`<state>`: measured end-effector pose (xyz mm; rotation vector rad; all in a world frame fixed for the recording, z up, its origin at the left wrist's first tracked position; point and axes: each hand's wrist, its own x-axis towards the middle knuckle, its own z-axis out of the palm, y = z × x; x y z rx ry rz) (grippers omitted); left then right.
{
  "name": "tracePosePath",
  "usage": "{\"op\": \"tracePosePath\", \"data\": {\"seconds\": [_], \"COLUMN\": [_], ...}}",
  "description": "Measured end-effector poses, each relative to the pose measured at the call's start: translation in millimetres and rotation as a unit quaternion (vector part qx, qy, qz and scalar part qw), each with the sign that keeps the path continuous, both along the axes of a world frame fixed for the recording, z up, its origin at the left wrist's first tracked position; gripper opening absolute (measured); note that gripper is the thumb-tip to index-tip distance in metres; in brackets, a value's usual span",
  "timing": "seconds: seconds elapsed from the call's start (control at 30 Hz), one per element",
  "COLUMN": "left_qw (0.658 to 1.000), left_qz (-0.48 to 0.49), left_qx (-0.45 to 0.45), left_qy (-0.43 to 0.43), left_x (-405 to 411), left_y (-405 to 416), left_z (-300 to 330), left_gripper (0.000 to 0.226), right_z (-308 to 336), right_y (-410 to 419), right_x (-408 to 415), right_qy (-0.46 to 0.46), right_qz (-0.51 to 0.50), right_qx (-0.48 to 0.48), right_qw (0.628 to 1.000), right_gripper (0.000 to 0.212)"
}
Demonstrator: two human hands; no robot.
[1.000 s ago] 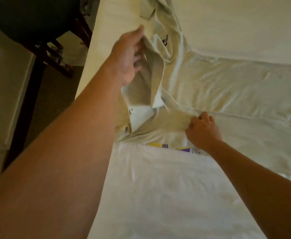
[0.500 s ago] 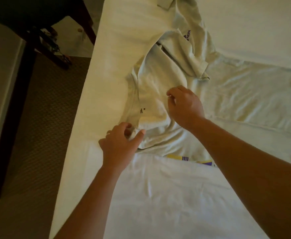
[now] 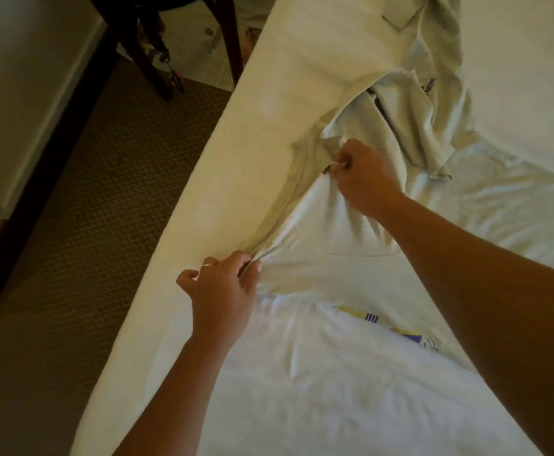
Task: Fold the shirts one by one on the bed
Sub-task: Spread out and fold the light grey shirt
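A pale cream shirt lies rumpled near the left edge of the white bed. My left hand pinches the shirt's shoulder edge close to the bed's side. My right hand grips the collar area by the label, farther up the bed. The cloth is pulled taut between both hands. A sleeve with a purple logo is bunched beyond my right hand. A white shirt with a yellow and purple print lies nearer me, partly under the cream one.
The bed's left edge runs diagonally beside brown carpet. A dark wooden chair stands on the floor at the top left. A pale wall or cabinet fills the far left.
My left hand dropped from the raised sleeve to the shirt's near shoulder edge. My right hand moved up from the hem side to the collar. The cloth is now stretched between them.
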<state>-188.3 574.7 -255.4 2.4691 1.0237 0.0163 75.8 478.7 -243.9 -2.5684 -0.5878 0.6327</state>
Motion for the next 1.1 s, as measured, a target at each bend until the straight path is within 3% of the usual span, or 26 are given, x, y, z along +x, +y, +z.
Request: {"op": "tracePosePath", "data": {"seconds": [0.17, 0.27, 0.33, 0.43, 0.6, 0.7, 0.87, 1.03, 1.1], "left_qw": [0.994, 0.992, 0.987, 0.970, 0.967, 0.970, 0.965, 0.966, 0.967], "left_qz": [0.037, -0.018, -0.105, -0.213, -0.214, -0.206, -0.216, -0.218, -0.214], "left_qx": [0.047, 0.111, 0.123, 0.112, 0.094, 0.088, 0.104, 0.086, 0.083], "left_qy": [0.090, 0.060, 0.010, 0.038, 0.103, 0.100, 0.110, 0.112, 0.107], "left_x": [6.3, 21.8, 36.5, 61.6, 71.9, 70.0, 69.9, 72.1, 71.6], "left_y": [-11.0, -27.6, -38.7, -46.5, -42.2, -46.2, -45.4, -46.2, -46.1], "left_z": [3.3, 10.3, 7.4, -11.0, -40.4, -46.3, -58.2, -63.9, -65.4], "left_gripper": [0.014, 0.034, 0.040, 0.056, 0.079, 0.081, 0.083, 0.082, 0.081], "right_z": [-3.6, -2.7, -3.7, -7.9, -18.4, -18.1, -0.4, 14.9, 12.9], "right_y": [-13.6, -29.5, -41.5, -59.5, -75.1, -76.2, -48.3, -10.3, 3.0], "right_x": [-8.0, -10.0, -9.6, 0.6, 19.5, 25.9, 39.3, 61.5, 70.5], "right_qy": [0.046, -0.043, -0.122, -0.144, -0.083, -0.120, -0.180, -0.113, -0.068], "right_qz": [0.005, -0.058, -0.121, -0.182, -0.145, -0.177, -0.088, 0.037, 0.067], "right_qx": [0.062, 0.114, 0.091, 0.017, -0.093, -0.065, 0.043, -0.052, -0.048], "right_qw": [0.997, 0.991, 0.981, 0.973, 0.981, 0.975, 0.979, 0.991, 0.994], "right_gripper": [0.038, 0.037, 0.033, 0.031, 0.040, 0.033, 0.026, 0.056, 0.067]}}
